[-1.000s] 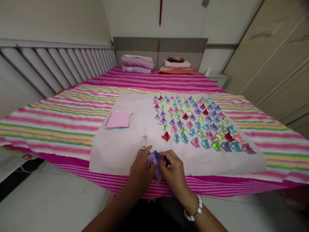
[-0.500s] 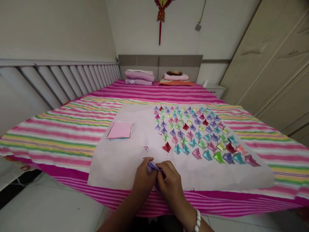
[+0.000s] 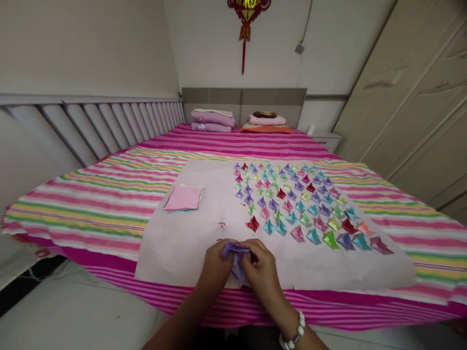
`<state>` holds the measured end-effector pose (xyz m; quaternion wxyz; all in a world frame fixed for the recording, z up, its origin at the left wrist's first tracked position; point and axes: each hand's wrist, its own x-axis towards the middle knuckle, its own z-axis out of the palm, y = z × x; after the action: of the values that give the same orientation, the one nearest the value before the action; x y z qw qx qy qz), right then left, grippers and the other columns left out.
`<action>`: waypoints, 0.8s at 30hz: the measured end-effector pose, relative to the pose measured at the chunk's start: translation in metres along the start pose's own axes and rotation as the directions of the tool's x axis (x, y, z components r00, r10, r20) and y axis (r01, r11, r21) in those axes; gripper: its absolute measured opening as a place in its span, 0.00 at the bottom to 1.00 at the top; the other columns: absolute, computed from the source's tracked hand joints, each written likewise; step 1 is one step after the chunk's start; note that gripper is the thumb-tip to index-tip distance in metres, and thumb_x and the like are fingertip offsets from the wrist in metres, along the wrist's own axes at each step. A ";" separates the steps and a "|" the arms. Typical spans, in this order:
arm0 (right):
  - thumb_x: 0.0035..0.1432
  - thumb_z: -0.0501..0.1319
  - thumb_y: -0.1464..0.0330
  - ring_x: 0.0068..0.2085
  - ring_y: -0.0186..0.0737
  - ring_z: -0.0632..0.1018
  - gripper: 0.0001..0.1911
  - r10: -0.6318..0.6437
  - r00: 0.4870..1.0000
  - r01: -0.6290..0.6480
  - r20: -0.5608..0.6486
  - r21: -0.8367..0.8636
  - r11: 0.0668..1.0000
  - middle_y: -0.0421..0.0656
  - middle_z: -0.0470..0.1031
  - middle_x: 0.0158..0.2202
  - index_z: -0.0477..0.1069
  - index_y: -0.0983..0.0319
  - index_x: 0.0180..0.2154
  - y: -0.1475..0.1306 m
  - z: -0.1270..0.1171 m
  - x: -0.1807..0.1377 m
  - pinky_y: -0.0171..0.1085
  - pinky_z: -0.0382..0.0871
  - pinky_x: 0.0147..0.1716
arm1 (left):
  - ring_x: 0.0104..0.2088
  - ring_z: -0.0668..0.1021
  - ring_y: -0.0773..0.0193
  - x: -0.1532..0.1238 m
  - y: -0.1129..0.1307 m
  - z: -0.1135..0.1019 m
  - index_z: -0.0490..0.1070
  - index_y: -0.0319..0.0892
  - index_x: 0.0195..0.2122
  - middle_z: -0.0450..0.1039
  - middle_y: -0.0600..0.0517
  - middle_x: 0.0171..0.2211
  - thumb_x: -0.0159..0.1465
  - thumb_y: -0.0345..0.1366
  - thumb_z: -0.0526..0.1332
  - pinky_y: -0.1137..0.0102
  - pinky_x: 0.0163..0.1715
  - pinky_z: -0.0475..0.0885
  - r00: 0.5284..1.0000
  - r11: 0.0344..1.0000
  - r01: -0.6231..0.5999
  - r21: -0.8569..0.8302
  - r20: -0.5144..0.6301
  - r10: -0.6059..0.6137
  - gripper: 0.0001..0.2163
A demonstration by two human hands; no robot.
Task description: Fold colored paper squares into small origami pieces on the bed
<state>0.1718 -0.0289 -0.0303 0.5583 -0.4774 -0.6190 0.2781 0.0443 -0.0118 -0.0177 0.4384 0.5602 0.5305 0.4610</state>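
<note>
A red ornament (image 3: 245, 33) hangs at twelve o'clock. Lilac bedding (image 3: 212, 118) sits at eleven, a beige wardrobe (image 3: 408, 104) at two.

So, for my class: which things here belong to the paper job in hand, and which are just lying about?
Seems to belong:
creased purple paper, in both hands
stack of square paper sheets, pink on top
small folded multicoloured paper pieces, in rows
large whitish sheet under the stack and pieces

Just around:
folded lilac bedding
folded pink bedding
red tasselled wall ornament
</note>
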 end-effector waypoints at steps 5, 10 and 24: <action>0.43 0.58 0.76 0.27 0.37 0.72 0.11 0.227 0.974 -0.216 -0.022 0.225 0.950 0.41 0.76 0.28 0.77 0.60 0.29 0.010 -0.006 0.007 0.35 0.67 0.26 | 0.29 0.77 0.62 0.001 0.008 -0.011 0.79 0.39 0.32 0.79 0.51 0.28 0.48 0.26 0.60 0.68 0.33 0.70 0.969 0.958 0.239 -0.160 0.095 -0.226 0.11; 0.49 0.66 0.66 0.25 0.37 0.72 0.08 0.349 0.924 -0.382 0.158 0.428 0.819 0.40 0.74 0.24 0.77 0.61 0.32 0.009 -0.015 0.009 0.36 0.67 0.27 | 0.36 0.79 0.61 -0.001 0.011 -0.020 0.79 0.37 0.32 0.80 0.49 0.30 0.51 0.33 0.65 0.67 0.44 0.71 0.886 0.785 0.438 -0.439 0.360 -0.293 0.08; 0.45 0.70 0.59 0.18 0.30 0.62 0.14 0.362 0.910 -0.415 0.204 0.428 0.803 0.35 0.65 0.16 0.74 0.63 0.25 0.001 -0.016 0.007 0.32 0.55 0.19 | 0.32 0.81 0.61 -0.011 0.023 -0.025 0.76 0.35 0.38 0.79 0.43 0.34 0.59 0.49 0.61 0.68 0.36 0.75 0.789 0.645 0.610 -0.459 0.429 -0.440 0.19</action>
<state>0.1879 -0.0247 -0.0247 0.5510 -0.4308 -0.4541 0.5520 0.0239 -0.0243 0.0089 0.7720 0.2787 0.4385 0.3661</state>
